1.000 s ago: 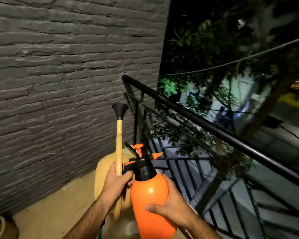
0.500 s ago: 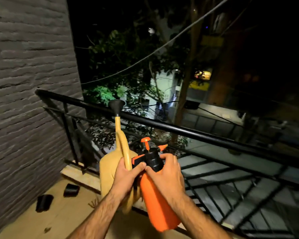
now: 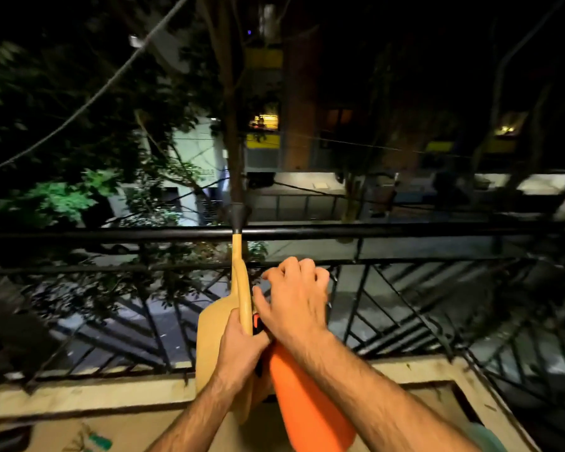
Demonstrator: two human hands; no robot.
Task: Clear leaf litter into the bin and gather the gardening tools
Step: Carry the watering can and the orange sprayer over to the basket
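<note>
View has swung off the brick wall, now square to railing (image 3: pixel 405 230). Left hand (image 3: pixel 238 350) grips watering can (image 3: pixel 214 334) handle; right hand (image 3: pixel 294 301) curls over orange sprayer (image 3: pixel 307 402) top. Both just short of railing, ledge (image 3: pixel 79 391) below.

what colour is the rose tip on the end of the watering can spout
Black, on the rose tip of the tan watering can, head view.

Home balcony, black railing (image 3: pixel 405 230); night street

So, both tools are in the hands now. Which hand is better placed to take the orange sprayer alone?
The right hand. It already covers the top of the orange sprayer, fingers curled over the head. The left hand is busy: it grips the handle of the yellow watering can.
</note>
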